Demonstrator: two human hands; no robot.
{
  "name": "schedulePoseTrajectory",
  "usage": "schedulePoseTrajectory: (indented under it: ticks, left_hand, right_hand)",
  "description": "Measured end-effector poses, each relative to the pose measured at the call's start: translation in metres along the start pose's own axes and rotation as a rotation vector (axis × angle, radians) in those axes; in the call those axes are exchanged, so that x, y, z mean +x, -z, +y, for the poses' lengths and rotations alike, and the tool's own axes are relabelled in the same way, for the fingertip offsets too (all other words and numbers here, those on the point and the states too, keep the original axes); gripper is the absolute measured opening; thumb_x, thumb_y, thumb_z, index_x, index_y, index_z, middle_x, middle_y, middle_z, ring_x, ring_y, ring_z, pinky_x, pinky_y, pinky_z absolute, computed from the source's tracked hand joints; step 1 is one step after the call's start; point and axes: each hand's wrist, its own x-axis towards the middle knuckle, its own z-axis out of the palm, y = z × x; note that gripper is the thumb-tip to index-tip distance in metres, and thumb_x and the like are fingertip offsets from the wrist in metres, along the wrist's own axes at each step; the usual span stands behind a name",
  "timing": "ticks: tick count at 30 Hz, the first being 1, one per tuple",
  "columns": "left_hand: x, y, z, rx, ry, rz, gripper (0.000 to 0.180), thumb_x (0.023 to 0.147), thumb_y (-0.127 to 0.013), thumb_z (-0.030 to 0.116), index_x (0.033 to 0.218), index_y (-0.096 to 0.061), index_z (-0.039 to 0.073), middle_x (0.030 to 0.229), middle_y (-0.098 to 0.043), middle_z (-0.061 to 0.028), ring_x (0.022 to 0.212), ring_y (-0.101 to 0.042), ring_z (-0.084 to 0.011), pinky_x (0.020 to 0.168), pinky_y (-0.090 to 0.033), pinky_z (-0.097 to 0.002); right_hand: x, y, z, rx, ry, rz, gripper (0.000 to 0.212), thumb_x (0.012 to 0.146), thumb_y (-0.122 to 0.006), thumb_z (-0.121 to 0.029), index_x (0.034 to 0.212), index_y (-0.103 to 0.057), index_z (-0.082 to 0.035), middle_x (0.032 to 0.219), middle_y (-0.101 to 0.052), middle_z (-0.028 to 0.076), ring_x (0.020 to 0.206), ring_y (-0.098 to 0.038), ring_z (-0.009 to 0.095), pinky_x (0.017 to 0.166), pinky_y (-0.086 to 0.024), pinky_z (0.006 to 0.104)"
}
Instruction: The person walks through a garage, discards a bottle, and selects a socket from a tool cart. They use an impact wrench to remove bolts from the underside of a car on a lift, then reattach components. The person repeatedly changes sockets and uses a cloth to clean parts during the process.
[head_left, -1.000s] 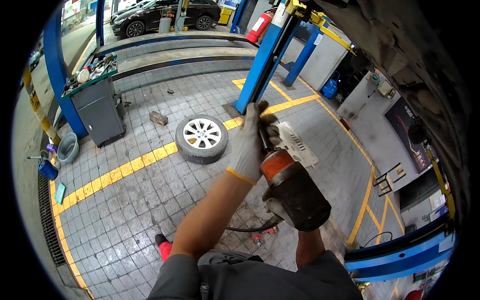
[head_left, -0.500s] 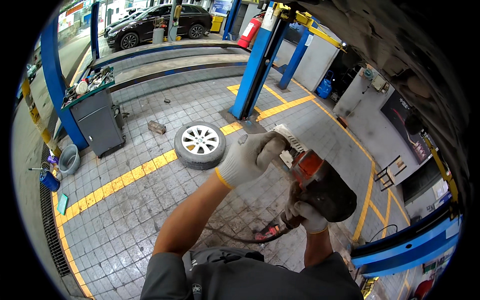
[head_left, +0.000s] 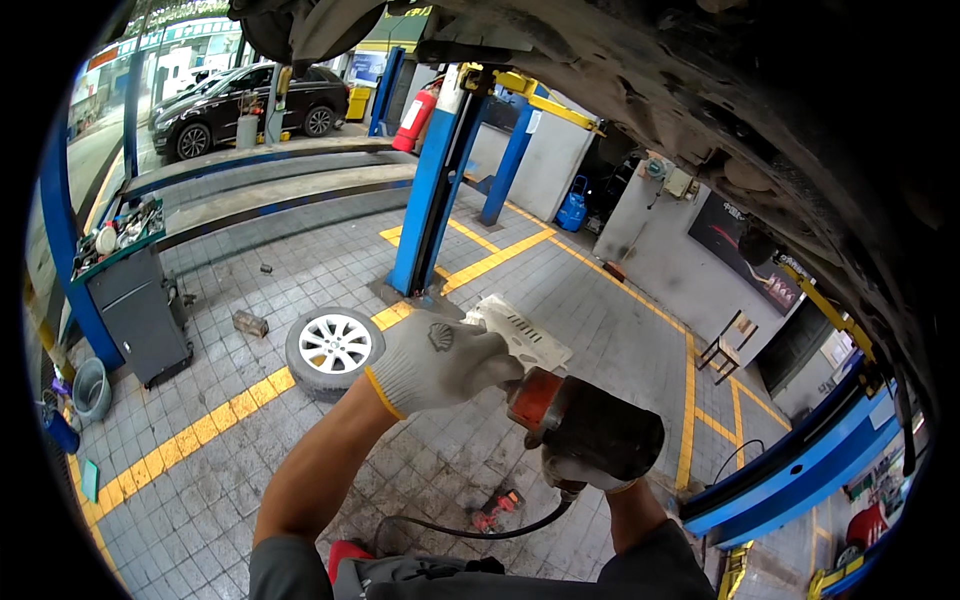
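Observation:
My right hand (head_left: 590,472), in a pale work glove, is closed round the handle of an impact wrench (head_left: 605,425) with a dark body and a red nose section. A black air hose (head_left: 470,533) runs from the bottom of its handle. My left hand (head_left: 445,365), also gloved, is closed right at the wrench's nose, its fingers curled together. Whatever those fingers grip is hidden. Beyond my left hand, a pale slotted panel (head_left: 530,338) appears to lie on the floor. A car underbody (head_left: 640,90) hangs overhead.
A wheel (head_left: 335,345) lies flat on the tiles, left of my arm. Farther left are a grey tool cabinet (head_left: 140,315) and a bucket (head_left: 92,390). A blue lift post (head_left: 430,190) stands ahead. Below the wrench lies a red and black object (head_left: 497,510). A chair (head_left: 728,345) stands at right.
The view has shifted right and up, showing more of the underbody. The wrench has turned more level, its nose toward my left hand. Both hands stay at it.

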Motion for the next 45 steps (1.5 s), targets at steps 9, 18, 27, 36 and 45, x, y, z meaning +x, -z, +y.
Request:
schedulePoseTrajectory:
  ticks: [9, 18, 27, 36, 45]
  left_hand:
    - [0.0, -0.045, -0.023, -0.333, -0.178, 0.27, 0.02, 0.101, -0.059, 0.015, 0.1, -0.072, 0.001, 0.085, -0.074, -0.0158, 0.068, -0.073, -0.0318, 0.062, -0.056, -0.04]
    - [-0.027, -0.133, -0.134, -0.381, 0.073, 0.362, 0.034, 0.111, -0.053, 0.029, 0.118, -0.064, -0.003, 0.08, -0.071, -0.0141, 0.071, -0.067, -0.0286, 0.073, -0.054, -0.0378]
    - [-0.04, -0.072, -0.163, -0.325, 0.016, 0.189, 0.026, 0.1, -0.064, 0.013, 0.12, -0.064, -0.003, 0.086, -0.073, -0.0176, 0.077, -0.069, -0.0359, 0.073, -0.056, -0.039]
    - [0.049, 0.026, -0.143, 0.099, -0.363, 0.545, 0.019, 0.096, -0.062, 0.012, 0.115, -0.063, 0.007, 0.072, -0.067, -0.015, 0.065, -0.067, -0.0409, 0.053, -0.049, -0.0487]
    - [0.133, 0.092, -0.073, -1.775, 0.459, 0.605, 0.037, 0.102, -0.065, 0.04, 0.108, -0.065, 0.004, 0.088, -0.064, -0.0046, 0.07, -0.062, -0.014, 0.059, -0.053, -0.0296]
  right_hand:
    - [-0.004, -0.026, -0.03, -0.341, 0.027, -0.037, 0.062, 0.092, -0.073, -0.002, 0.149, -0.048, -0.005, 0.12, -0.07, 0.014, 0.074, -0.067, 0.015, 0.062, -0.057, 0.0291]
    - [0.052, -0.073, -0.022, -0.565, -0.255, 0.156, 0.034, 0.095, -0.076, -0.028, 0.119, -0.07, -0.004, 0.094, -0.073, 0.006, 0.065, -0.066, 0.01, 0.056, -0.056, 0.0259]
    - [0.088, -0.117, -0.006, -0.56, -0.268, 0.258, 0.031, 0.096, -0.077, -0.035, 0.101, -0.068, -0.006, 0.072, -0.066, 0.001, 0.061, -0.064, 0.01, 0.056, -0.053, 0.0276]
    - [0.109, -0.132, -0.03, -0.425, 0.083, 0.375, 0.03, 0.095, -0.077, -0.009, 0.122, -0.067, 0.0, 0.095, -0.073, 0.007, 0.069, -0.067, 0.013, 0.062, -0.059, 0.0316]
    - [0.146, -0.191, -0.094, -0.508, 0.487, 0.514, 0.043, 0.09, -0.073, -0.015, 0.127, -0.063, 0.005, 0.085, -0.069, 0.011, 0.059, -0.061, 0.016, 0.053, -0.053, 0.031]
